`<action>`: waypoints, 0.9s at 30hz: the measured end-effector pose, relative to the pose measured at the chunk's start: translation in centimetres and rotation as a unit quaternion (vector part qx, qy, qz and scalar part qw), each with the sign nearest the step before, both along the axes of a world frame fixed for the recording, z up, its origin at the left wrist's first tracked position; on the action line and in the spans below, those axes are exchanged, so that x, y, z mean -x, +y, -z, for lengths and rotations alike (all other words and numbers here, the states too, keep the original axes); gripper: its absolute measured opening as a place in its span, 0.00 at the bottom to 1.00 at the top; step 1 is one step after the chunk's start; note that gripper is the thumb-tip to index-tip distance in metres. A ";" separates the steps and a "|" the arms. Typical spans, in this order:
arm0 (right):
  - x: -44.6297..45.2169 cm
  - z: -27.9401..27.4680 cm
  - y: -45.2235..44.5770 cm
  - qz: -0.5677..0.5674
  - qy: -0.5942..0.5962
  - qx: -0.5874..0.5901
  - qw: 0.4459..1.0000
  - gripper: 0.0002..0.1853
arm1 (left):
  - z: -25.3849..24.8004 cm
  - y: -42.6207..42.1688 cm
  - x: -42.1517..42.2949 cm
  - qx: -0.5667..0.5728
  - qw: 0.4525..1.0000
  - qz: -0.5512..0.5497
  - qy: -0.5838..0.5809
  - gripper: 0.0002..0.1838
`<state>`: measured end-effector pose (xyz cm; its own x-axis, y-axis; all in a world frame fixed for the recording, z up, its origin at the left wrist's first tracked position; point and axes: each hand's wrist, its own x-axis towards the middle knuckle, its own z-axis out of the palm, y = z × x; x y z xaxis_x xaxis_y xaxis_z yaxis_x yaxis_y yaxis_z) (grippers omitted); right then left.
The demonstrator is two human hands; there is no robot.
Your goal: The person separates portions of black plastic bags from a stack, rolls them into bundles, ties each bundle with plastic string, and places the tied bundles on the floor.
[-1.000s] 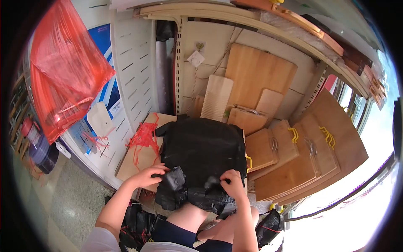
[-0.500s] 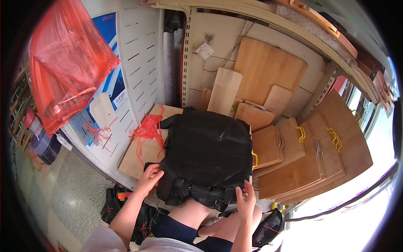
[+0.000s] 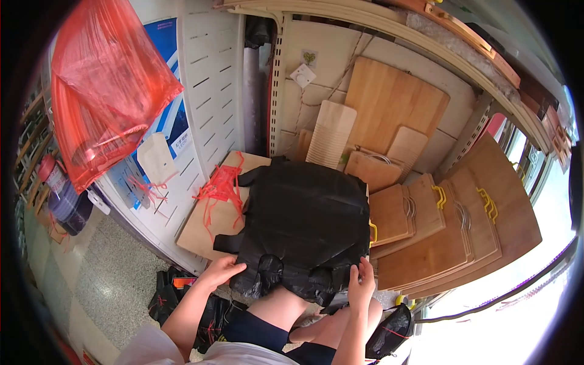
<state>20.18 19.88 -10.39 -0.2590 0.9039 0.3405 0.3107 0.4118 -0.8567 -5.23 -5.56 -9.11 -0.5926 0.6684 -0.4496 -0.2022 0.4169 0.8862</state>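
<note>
A stack of thin black plastic bags (image 3: 307, 210) lies spread out over my knees and a board. Its handle flap (image 3: 227, 243) sticks out at the left, and the near end is crumpled. My left hand (image 3: 220, 272) is at the near left corner, fingers stretched out and touching the plastic edge. At the near right corner, my right hand (image 3: 362, 285) is raised beside the bags with thumb and fingers apart. Left of the bags, a tangle of red plastic strips (image 3: 222, 184) rests on a wooden board (image 3: 193, 230).
Several wooden cutting boards (image 3: 426, 237) with metal and yellow handles lean at the right. A washboard (image 3: 330, 134) and a large board (image 3: 395, 100) stand behind. A red plastic bag (image 3: 112, 91) hangs at the upper left. Black bundles (image 3: 389, 331) lie by my legs.
The near end of the black bags is flatter, and the left handle flap now lies outward. My left hand has moved slightly down along the edge. The view has shifted a little.
</note>
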 end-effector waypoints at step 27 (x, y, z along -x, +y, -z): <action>10.4 -1.3 -11.7 -0.406 0.410 0.544 0.609 0.35 | -9.3 7.6 0.6 -0.311 0.904 -0.119 -0.268 0.12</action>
